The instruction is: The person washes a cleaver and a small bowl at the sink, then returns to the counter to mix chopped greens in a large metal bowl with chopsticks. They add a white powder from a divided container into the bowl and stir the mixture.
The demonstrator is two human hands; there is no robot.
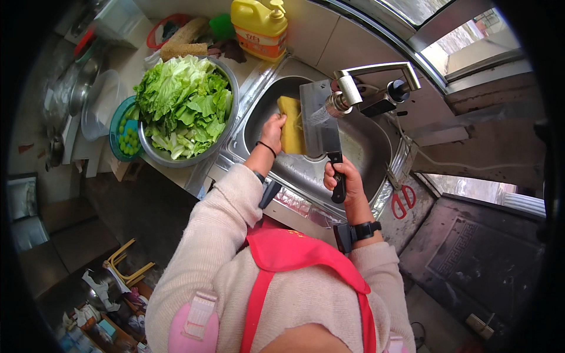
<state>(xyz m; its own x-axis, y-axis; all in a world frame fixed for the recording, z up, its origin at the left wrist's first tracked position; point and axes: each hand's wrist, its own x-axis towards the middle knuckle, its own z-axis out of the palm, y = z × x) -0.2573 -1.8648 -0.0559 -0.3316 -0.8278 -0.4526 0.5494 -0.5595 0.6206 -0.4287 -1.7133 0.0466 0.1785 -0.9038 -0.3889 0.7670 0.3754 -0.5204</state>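
My right hand [347,179] is wrapped round the black handle of a cleaver [315,117] over the steel sink [368,147]. The cleaver's broad blade points away from me, below the faucet [348,93], and water runs onto it. My left hand [272,132] grips the near-left edge of a yellow sponge [289,126], an oblong slab close beside the blade's left face. Whether sponge and blade touch, I cannot tell.
Left of the sink stands a large metal bowl [228,126] heaped with leafy lettuce [182,97]. A teal basket [118,156] holds small green round things. A yellow jug [259,26] stands behind. Red-handled scissors [404,202] hang at the sink's right.
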